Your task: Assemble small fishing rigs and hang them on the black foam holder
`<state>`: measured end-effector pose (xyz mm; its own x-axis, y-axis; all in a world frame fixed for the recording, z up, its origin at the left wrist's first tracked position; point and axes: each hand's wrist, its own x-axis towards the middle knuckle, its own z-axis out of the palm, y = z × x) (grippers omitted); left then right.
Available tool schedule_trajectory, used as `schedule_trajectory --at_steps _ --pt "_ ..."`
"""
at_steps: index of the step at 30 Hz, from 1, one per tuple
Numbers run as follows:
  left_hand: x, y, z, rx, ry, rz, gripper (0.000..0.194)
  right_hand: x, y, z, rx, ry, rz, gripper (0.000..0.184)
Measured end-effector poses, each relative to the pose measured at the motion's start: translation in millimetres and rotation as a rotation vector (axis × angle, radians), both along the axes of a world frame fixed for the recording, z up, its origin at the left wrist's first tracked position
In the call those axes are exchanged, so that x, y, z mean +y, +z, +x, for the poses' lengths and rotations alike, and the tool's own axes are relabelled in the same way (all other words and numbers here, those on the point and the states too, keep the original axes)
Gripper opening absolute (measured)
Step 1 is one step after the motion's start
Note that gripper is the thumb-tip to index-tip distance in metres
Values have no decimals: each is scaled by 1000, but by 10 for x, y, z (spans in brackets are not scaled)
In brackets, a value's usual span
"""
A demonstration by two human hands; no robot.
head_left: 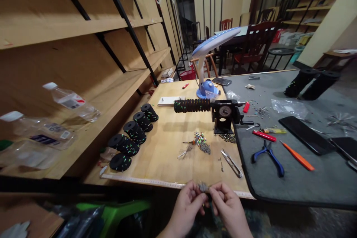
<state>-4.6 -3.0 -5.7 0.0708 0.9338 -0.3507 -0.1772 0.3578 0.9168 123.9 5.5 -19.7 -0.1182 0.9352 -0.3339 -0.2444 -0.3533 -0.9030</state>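
Both hands are close together at the table's front edge, in the lower middle of the head view. The fingers of my left hand [188,204] are pinched around a small bunch of fine grey pieces [203,186], too small to name. My right hand [227,202] is pinched just beside that bunch; what sits between its fingertips is hidden. Ahead of the hands lie a pile of coloured beads [199,138], a heap of small grey metal parts [205,148] and a cluster of thin wires [186,151]. Metal thread snips [232,163] rest to the right.
Black foam spools [135,132] line the left side. A hand-cranked winder [223,113] carries a ribbed black roll [192,105]; behind stands a blue desk lamp [208,88]. Blue-handled pliers [268,156], an orange tool [298,156] and a black phone [306,134] lie on the grey mat [262,182].
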Motion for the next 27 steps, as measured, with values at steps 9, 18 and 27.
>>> schedule_trajectory --at_steps 9,18,27 --pt "-47 -87 10 30 -30 58 36 -21 -15 -1 -89 1 89 50" --pt "-40 -56 30 -72 10 13 39 -41 -78 -6 -34 9 81 47" --pt "-25 -60 20 -17 -8 -42 35 -85 -103 6 -16 41 39 48"
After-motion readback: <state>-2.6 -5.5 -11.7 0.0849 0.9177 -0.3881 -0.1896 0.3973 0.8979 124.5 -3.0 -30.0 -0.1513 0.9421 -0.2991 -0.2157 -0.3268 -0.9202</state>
